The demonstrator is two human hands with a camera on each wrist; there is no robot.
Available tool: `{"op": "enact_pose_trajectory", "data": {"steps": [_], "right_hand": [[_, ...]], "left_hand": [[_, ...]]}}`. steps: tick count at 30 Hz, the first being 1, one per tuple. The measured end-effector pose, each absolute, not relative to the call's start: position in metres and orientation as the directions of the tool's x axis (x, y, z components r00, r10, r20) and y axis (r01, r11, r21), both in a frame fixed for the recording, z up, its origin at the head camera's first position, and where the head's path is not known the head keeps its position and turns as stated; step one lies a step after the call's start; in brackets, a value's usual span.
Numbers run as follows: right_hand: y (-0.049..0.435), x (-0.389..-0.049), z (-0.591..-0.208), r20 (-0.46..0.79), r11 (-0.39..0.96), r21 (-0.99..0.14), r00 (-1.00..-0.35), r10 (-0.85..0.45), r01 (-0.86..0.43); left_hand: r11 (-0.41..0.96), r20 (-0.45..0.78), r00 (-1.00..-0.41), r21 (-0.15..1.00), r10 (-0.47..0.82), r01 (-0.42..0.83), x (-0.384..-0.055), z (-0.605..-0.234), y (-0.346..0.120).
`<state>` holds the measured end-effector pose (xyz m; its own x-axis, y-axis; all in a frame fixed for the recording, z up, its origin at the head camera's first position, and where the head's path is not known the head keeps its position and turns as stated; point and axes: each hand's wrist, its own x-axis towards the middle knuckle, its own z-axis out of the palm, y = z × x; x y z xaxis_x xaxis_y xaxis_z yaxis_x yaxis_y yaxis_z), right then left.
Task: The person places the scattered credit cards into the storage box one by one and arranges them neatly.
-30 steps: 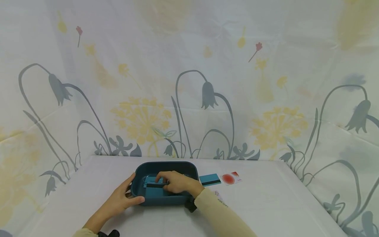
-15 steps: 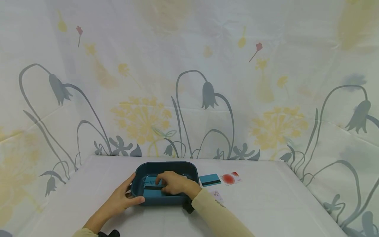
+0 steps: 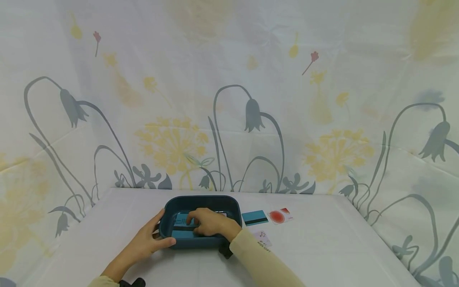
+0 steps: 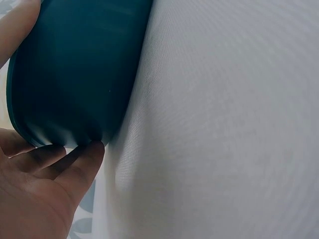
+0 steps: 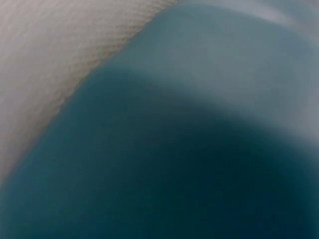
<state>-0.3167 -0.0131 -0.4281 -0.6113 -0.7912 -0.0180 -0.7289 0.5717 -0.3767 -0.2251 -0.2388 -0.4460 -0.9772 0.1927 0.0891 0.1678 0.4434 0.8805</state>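
Note:
My left hand (image 3: 148,237) holds the left end of a dark teal rectangular tub (image 3: 206,244), thumb on the front wall and fingers against the end wall. In the left wrist view, those fingers (image 4: 82,169) press on the tub's rounded end. My right hand (image 3: 211,222) reaches into the tub with bent fingers, touching the cards on its floor. Lowest there lies a blue card with a black stripe (image 3: 183,234); behind it is a blue card with dark markings (image 3: 179,219). The fingertips' hold on the cards is partly hidden. The right wrist view is a blur of teal wall.
On the white table (image 3: 322,247), right of the tub, lie a blue black-striped card (image 3: 255,217), a white card with a red circle (image 3: 277,216) and a pale card with a small print (image 3: 263,237). A flower-patterned cloth (image 3: 229,99) hangs behind.
Inside the tub, the black-striped blue card has shifted slightly left and toward the front wall. My right hand has moved a little left, uncovering more of the pale card. The left hand stays put.

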Motion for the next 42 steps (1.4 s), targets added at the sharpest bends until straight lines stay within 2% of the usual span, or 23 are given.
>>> {"op": "enact_pose_trajectory", "data": {"steps": [26, 42], "right_hand": [[-0.0143, -0.3149, -0.4252, -0.023, 0.563, -0.362, -0.597, -0.802, -0.743], [-0.0136, -0.3161, -0.4272, -0.013, 0.573, -0.375, -0.614, -0.789, -0.729]], "left_hand": [[0.456, 0.1, -0.977, 0.872, 0.188, 0.177, -0.2257, -0.4468, -0.2388], [0.476, 0.093, -0.976, 0.861, 0.196, 0.178, -0.2238, -0.4455, -0.2392]]}}
